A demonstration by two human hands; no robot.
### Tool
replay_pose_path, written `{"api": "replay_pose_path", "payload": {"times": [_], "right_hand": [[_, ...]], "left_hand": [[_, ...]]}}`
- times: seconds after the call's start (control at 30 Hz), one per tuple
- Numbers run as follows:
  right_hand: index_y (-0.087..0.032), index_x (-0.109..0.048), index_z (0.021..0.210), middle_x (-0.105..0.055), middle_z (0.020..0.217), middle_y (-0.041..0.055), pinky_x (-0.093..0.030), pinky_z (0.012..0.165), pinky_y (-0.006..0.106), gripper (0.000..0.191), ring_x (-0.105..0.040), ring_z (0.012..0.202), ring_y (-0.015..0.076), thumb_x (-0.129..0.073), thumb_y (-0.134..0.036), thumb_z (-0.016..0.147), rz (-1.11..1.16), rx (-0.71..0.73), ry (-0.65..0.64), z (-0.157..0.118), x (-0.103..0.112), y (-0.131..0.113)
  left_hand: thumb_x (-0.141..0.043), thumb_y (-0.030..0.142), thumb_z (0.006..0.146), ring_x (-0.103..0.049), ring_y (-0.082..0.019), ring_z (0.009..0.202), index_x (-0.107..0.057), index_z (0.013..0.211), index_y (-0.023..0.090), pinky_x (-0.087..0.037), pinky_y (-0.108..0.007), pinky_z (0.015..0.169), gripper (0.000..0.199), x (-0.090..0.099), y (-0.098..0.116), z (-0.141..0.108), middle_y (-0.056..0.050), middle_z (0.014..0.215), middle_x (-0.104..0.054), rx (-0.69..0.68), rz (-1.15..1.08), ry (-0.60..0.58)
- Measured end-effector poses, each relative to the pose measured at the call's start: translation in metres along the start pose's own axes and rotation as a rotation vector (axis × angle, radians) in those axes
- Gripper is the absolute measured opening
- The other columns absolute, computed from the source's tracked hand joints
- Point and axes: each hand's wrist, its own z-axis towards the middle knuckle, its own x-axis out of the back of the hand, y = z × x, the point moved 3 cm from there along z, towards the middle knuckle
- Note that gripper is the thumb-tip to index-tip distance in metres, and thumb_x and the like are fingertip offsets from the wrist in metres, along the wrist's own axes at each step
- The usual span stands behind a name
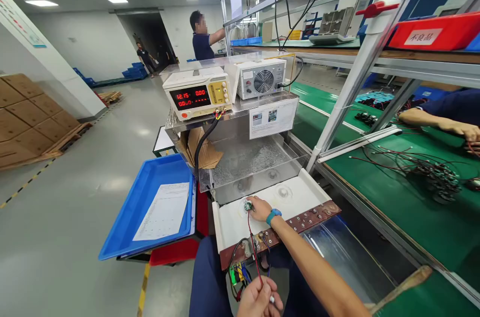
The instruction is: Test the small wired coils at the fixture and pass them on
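My right hand (pixel 261 208), with a teal watch on its wrist, grips a small round part with a green circuit board (pixel 248 205) at the left side of the white tray (pixel 232 229). A red and black wire pair (pixel 252 237) runs from this part down towards me. Low in the view, my left hand (pixel 258 299) is closed on the wire's lower end, and a white connector (pixel 272 299) pokes out by its fingers. Between the hands lies a brown strip with metal studs (pixel 300 222) along the tray's front edge. Leads with green and yellow pieces (pixel 236 274) hang below it.
A power supply (pixel 198 92) with red digits stands on a metal stand behind a clear shield. To the left is a blue bin (pixel 150 202) holding a paper sheet. On the green bench (pixel 393 182) are piled wired parts (pixel 435 177) and another person's arms.
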Motion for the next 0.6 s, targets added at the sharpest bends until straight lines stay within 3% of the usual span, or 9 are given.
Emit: {"api": "replay_pose_path", "payload": {"times": [0.2, 0.3, 0.4, 0.6], "right_hand": [[-0.023, -0.062, 0.120, -0.065, 0.116, 0.0078, -0.041, 0.079, 0.029, 0.036, -0.064, 0.095, 0.0230, -0.064, -0.035, 0.086, -0.032, -0.019, -0.016, 0.005, 0.002, -0.006], [-0.023, -0.063, 0.118, -0.069, 0.106, 0.0052, -0.040, 0.079, 0.028, 0.037, -0.063, 0.097, 0.0219, -0.068, -0.035, 0.084, 0.018, -0.014, -0.018, 0.008, 0.004, -0.003], [-0.025, -0.063, 0.116, -0.072, 0.101, 0.0024, -0.039, 0.076, 0.026, 0.037, -0.064, 0.093, 0.0200, -0.070, -0.038, 0.082, 0.061, -0.012, -0.017, 0.008, 0.003, 0.002], [-0.028, -0.066, 0.112, -0.073, 0.102, 0.0012, -0.040, 0.076, 0.026, 0.033, -0.066, 0.094, 0.0204, -0.067, -0.043, 0.082, 0.054, -0.008, 0.031, 0.009, 0.002, 0.007]], "left_hand": [[-0.080, 0.045, 0.074, -0.062, -0.010, 0.065, -0.066, 0.087, 0.013, -0.049, -0.021, 0.059, 0.037, -0.029, 0.085, 0.009, -0.006, 0.081, -0.068, -0.260, 0.057, 0.098], [-0.081, 0.044, 0.073, -0.065, -0.013, 0.075, -0.069, 0.090, 0.012, -0.054, -0.025, 0.072, 0.038, -0.036, 0.114, 0.021, -0.008, 0.089, -0.069, -0.296, 0.095, 0.112], [-0.081, 0.045, 0.073, -0.066, -0.016, 0.081, -0.070, 0.093, 0.012, -0.054, -0.027, 0.079, 0.040, -0.037, 0.124, 0.035, -0.009, 0.090, -0.071, -0.294, 0.171, 0.110], [-0.074, 0.054, 0.073, -0.070, -0.019, 0.077, -0.066, 0.098, 0.014, -0.056, -0.034, 0.079, 0.048, -0.021, 0.120, 0.070, -0.007, 0.081, -0.073, -0.355, 0.478, 0.195]]}}
